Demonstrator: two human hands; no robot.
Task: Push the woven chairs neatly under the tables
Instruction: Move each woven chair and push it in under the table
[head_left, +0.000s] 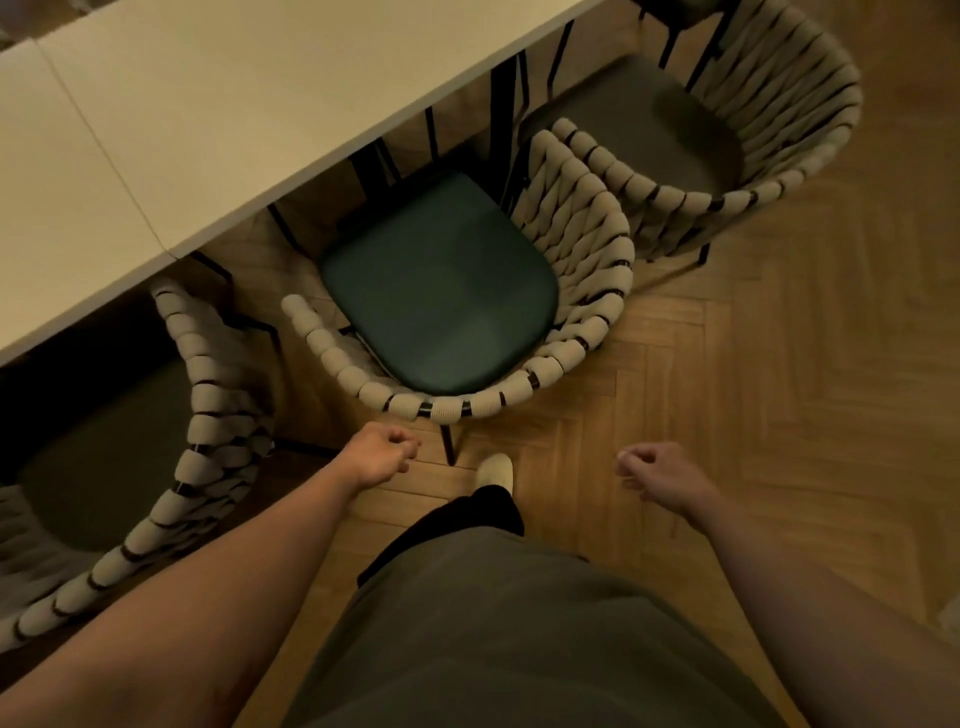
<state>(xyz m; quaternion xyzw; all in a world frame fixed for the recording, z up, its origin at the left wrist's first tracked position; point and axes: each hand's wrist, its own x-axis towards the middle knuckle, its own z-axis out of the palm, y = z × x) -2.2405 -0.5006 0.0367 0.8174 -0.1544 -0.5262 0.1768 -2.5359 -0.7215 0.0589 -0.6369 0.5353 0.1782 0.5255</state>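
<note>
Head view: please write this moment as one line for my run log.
middle chair: whole seat visible outside table edge | left hand: curled, holds nothing, off chair | right hand: same | push: not yet done

- The middle chair (441, 286), green-seated, is set partly under the white table (234, 104), flanked by the left chair (208, 431) and the right chair (810, 104).
- The left hand (382, 456) and the right hand (657, 470) are held curled just behind its back, with nothing gripped.
</note>
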